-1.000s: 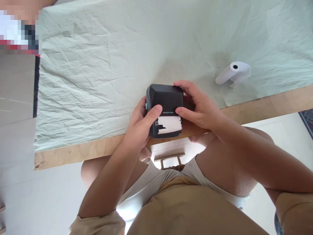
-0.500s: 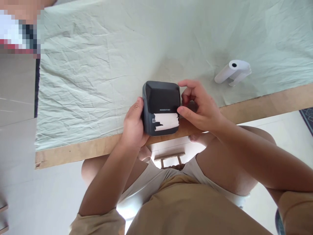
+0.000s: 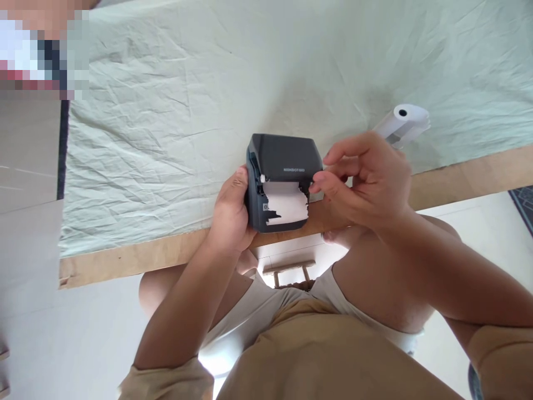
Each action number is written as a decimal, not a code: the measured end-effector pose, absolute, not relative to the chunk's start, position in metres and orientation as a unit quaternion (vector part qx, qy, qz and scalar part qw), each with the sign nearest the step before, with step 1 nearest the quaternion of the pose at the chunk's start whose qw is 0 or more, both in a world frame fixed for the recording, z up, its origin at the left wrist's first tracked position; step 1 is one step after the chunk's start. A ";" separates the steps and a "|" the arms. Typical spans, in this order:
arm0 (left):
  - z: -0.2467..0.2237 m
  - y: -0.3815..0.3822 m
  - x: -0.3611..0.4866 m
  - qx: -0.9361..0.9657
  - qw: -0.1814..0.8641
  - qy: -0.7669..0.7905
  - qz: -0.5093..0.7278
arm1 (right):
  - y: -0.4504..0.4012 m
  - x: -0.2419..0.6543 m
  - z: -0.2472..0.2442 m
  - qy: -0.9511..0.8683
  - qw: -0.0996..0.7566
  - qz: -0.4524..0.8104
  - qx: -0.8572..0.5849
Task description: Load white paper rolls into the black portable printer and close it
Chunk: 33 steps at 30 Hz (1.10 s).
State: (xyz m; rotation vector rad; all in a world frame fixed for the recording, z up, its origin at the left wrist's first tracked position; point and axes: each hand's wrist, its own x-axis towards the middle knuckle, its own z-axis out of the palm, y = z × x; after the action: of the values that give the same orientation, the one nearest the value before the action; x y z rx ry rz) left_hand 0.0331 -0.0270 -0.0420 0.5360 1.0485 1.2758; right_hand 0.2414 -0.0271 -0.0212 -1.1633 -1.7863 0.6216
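A small dark printer is held at the table's front edge, its lid raised partway. White paper with a torn edge comes out of the gap and lies over its front. My left hand grips the printer's left side, thumb on the side and the other fingers hidden beneath. Just right of the lid is my right hand, its fingers bent and apart, with nothing seen between them.
A white paper roll with a dark core, partly unwound, lies on the pale green cloth at the right. The table's wooden edge runs across in front of my legs. A blurred-out patch fills the top left corner.
The printer's lid has come up from closed, showing a gap with paper in it. My right hand has moved right and slightly up, off the printer's side. My left hand keeps its hold.
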 end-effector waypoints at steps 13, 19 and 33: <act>-0.043 -0.030 0.035 0.256 0.639 0.494 0.531 | -0.003 0.227 0.000 -0.775 0.266 0.142 -0.555; -0.040 -0.028 0.034 0.241 0.650 0.499 0.520 | 0.010 0.224 0.001 -0.832 0.163 0.114 -0.519; -0.038 -0.032 0.031 0.261 0.675 0.451 0.522 | 0.017 0.285 -0.007 -0.542 0.506 0.377 -0.555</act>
State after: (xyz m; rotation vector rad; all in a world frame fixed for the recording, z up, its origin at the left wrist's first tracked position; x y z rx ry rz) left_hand 0.0308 -0.0322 -0.0377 0.5860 1.0136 1.1746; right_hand 0.2845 0.0172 -0.0068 -1.3394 -1.3065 0.9087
